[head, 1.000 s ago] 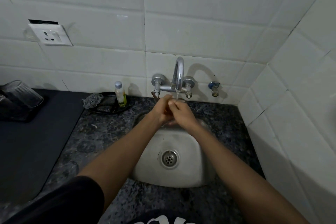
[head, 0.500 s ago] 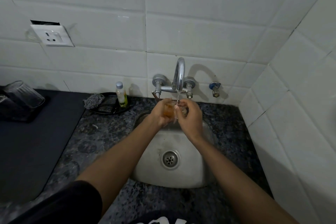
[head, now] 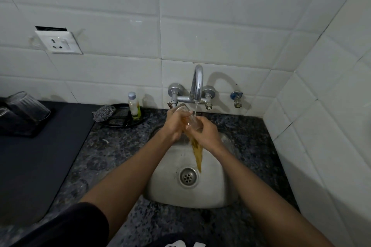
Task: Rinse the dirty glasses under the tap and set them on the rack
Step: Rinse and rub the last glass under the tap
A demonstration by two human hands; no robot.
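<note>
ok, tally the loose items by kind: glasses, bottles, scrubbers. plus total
Glasses: 3, one held under the tap by the left hand and right hand at, two on the rack at and
Bottles: 1
Scrubbers: 1
Total: 5

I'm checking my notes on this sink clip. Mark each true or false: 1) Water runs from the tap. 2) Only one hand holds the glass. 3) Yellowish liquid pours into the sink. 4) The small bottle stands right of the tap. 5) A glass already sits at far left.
1) True: a thin stream falls from the tap.
2) False: the left hand and right hand both grip the glass.
3) True: it streams toward the sink.
4) False: the small bottle stands left of the tap.
5) True: an upturned glass rests there.
</note>
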